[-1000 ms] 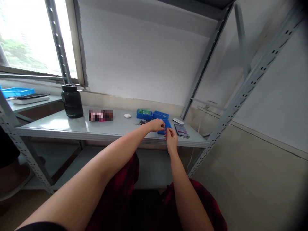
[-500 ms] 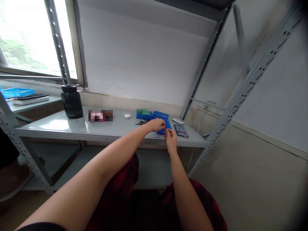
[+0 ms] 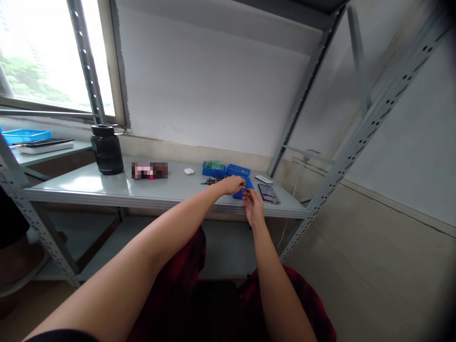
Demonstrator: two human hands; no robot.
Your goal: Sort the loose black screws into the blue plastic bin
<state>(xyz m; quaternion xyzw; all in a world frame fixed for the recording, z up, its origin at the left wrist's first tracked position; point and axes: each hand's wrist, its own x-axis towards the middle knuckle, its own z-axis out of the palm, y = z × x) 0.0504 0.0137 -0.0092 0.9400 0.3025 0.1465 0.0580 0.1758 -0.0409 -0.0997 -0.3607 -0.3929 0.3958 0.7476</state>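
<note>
Over the nearest blue tray [image 3: 250,185] my two hands meet, fingertips almost touching. My left hand [image 3: 234,185] is closed in a pinch; a small dark piece shows at its fingertips, too tiny to name. My right hand [image 3: 253,204] has thumb and forefinger brought together at the same piece, its other fingers loosely curled. A pile of small dark screw-like parts [image 3: 211,181] lies left of the tray. Behind stand a blue bin [image 3: 213,169] with green packets in it and another blue bin [image 3: 238,170] holding small bits.
A phone [image 3: 268,194] and a white flat item [image 3: 263,179] lie right of the tray. Leftward on the grey shelf [image 3: 178,190] are a white earbud case [image 3: 188,171], a blurred pink item [image 3: 149,171] and a black bottle [image 3: 107,150]. A slotted metal post [image 3: 342,152] rises at right.
The fingers of my right hand have loosened and spread a little, and its wrist has turned slightly. My left hand stays nearly in place.
</note>
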